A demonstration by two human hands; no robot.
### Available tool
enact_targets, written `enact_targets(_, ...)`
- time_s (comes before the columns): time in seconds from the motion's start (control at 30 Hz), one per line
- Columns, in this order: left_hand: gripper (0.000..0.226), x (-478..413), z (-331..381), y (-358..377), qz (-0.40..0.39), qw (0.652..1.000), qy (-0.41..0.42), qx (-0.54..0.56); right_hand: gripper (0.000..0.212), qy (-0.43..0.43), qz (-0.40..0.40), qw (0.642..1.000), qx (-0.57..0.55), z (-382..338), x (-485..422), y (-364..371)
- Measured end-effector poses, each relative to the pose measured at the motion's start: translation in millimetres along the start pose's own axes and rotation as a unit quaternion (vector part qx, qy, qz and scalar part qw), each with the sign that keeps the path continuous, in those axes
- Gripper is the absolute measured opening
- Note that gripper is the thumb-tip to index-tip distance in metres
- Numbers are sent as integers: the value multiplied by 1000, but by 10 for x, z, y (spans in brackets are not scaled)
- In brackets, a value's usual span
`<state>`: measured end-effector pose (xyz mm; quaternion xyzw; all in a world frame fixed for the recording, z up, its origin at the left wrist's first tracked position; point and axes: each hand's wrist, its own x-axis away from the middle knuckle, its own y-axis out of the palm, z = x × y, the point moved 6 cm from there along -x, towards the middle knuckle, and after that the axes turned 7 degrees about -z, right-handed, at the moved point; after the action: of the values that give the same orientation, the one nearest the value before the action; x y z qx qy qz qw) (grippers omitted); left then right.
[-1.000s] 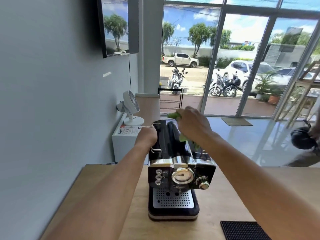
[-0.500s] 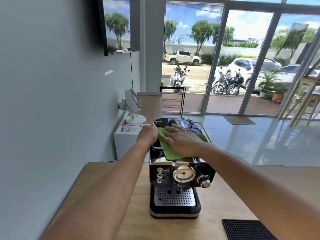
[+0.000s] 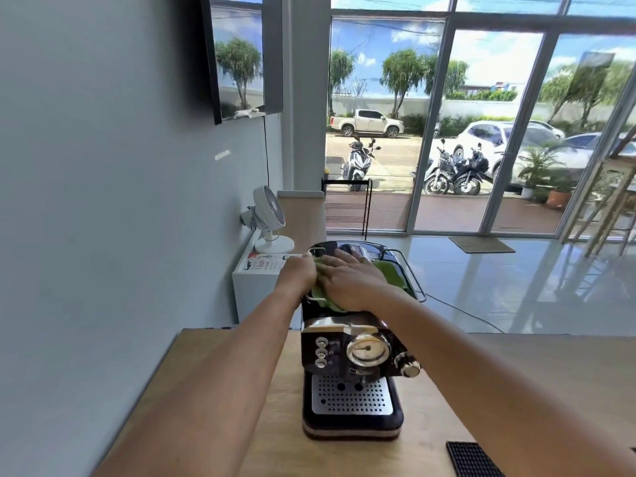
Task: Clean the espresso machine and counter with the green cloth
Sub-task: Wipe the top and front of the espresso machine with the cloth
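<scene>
A black and chrome espresso machine (image 3: 354,359) stands on the wooden counter (image 3: 516,366) in front of me. The green cloth (image 3: 389,273) lies spread over the machine's top. My right hand (image 3: 347,275) presses flat on the cloth, fingers pointing left and away. My left hand (image 3: 297,273) grips the machine's upper left edge by the wire rail, fingers curled around it. Most of the cloth is hidden under my right hand.
A black rubber mat (image 3: 473,459) lies at the counter's front right. Behind the counter, a small white fan (image 3: 270,218) sits on a white cabinet (image 3: 254,287) by the grey wall. A cable runs from the machine across the shiny floor.
One second ago my right hand held the bunched cloth above the machine's back. It then came down and spread the cloth flat on top. My left hand kept its grip.
</scene>
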<state>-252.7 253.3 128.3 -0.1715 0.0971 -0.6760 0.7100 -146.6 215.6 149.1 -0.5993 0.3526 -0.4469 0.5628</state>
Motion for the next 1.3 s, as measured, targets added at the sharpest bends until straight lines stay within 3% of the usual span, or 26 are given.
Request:
enact_targets(0.1, 45, -53, -31, 31, -4, 1000, 0, 0, 47, -96, -2, 993, -74, 22, 460, 71)
enact_targets(0.23, 47, -66, -24, 24, 0, 1000, -6, -15, 45, -30, 7, 988, -150, 293, 505, -4)
enact_targets(0.37, 46, -15, 9, 10, -3, 999, -16, -37, 50, 56, 10, 994, -91, 130, 79, 0)
enact_targets(0.47, 46, -8, 20, -2, -5, 999, -20, -44, 47, -25, 14, 998, -49, -33, 124, 74)
enact_targets(0.57, 45, 1, 11, 0, -4, 999, -24, -46, 45, -81, 35, 989, -119, 7, 591, 110)
enact_targets(0.67, 44, -13, -2, 3, 3, 999, -27, -40, 45, -102, 169, 972, -125, 43, 1104, 170)
enact_targets(0.77, 42, -33, 2, 12, 0, 998, -33, -46, 37, -127, 273, 951, -61, -37, 1271, 331)
enact_targets(1.0, 39, 23, 53, -28, 15, 996, -31, -84, 51, -176, 231, 949, 127, -688, 1001, 430)
enact_targets(1.3, 45, 7, 55, 5, 12, 993, -23, -114, 54, -130, 287, 949, 20, -40, 1434, 414)
